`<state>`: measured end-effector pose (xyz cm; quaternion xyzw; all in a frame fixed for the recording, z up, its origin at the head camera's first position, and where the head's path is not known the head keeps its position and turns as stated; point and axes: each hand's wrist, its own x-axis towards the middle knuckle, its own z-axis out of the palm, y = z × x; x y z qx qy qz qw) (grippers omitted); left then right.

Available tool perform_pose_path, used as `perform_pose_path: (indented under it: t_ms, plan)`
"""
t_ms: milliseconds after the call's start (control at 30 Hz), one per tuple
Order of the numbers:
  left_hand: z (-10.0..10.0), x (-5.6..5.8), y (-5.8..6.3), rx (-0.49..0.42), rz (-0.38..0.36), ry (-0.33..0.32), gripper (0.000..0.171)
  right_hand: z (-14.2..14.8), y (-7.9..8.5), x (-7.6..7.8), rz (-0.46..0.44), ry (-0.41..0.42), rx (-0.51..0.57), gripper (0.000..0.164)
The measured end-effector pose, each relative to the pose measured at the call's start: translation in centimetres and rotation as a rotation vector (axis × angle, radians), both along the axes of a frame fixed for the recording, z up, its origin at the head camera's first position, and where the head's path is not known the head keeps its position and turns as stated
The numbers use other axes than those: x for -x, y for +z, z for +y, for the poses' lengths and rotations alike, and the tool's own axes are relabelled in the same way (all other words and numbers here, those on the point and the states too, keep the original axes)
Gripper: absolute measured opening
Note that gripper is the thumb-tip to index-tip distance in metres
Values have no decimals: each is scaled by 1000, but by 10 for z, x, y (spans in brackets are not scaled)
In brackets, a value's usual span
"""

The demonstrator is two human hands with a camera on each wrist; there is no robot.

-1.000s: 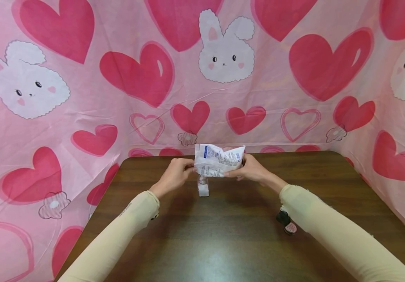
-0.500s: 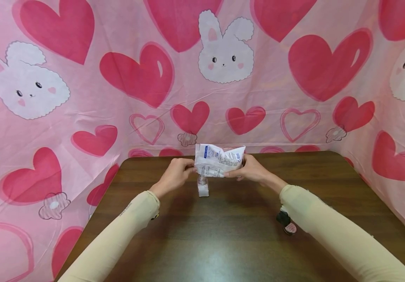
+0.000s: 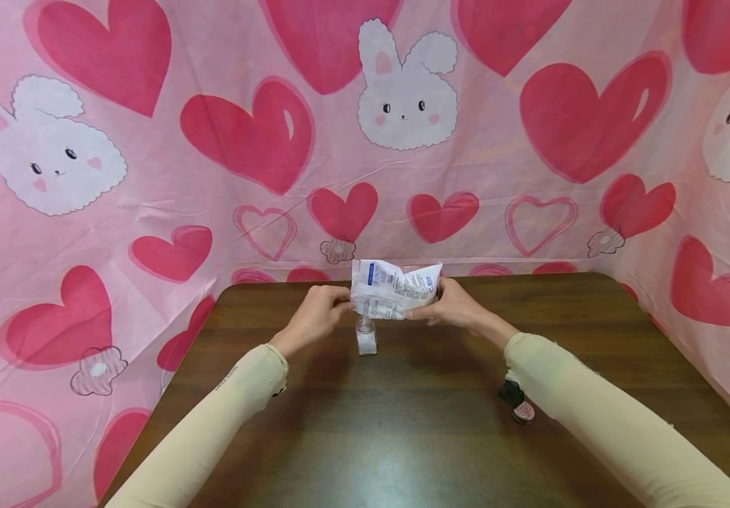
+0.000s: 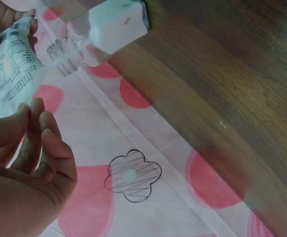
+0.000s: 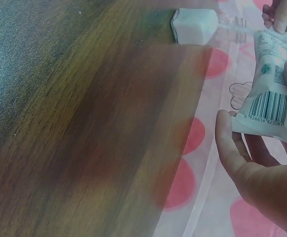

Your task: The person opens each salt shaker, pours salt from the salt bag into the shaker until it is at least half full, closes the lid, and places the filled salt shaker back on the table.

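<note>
A white printed plastic bag (image 3: 380,291) hangs tilted over a small clear bottle (image 3: 367,340) on the table. My right hand (image 3: 456,305) grips the bag's right end, thumb on its front; a barcode shows there in the right wrist view. My left hand (image 3: 315,312) pinches the bag's other end between thumb and fingertips, just above the bottle. In the left wrist view the bag's open corner is right at the bottle's threaded neck (image 4: 64,58), and a thin whitish stream runs into it. White powdery stuff (image 4: 118,27) fills much of the bottle's body. The bottle stands upright, uncapped.
A small black and pink piece (image 3: 518,403) with dots on its pink face lies on the brown wooden table (image 3: 365,437), beside my right sleeve. Pink cloth (image 3: 396,169) with hearts and rabbits hangs behind the table and along both sides.
</note>
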<state>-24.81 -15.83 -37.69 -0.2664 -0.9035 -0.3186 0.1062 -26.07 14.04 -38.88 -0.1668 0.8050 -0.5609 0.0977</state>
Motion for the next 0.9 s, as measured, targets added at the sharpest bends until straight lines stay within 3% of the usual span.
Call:
perform_pose_path:
  t_ms: [900]
  plan:
    - [-1,0,-1,-8,-28,1,7,-1,-2,1,-5,-2,5,48]
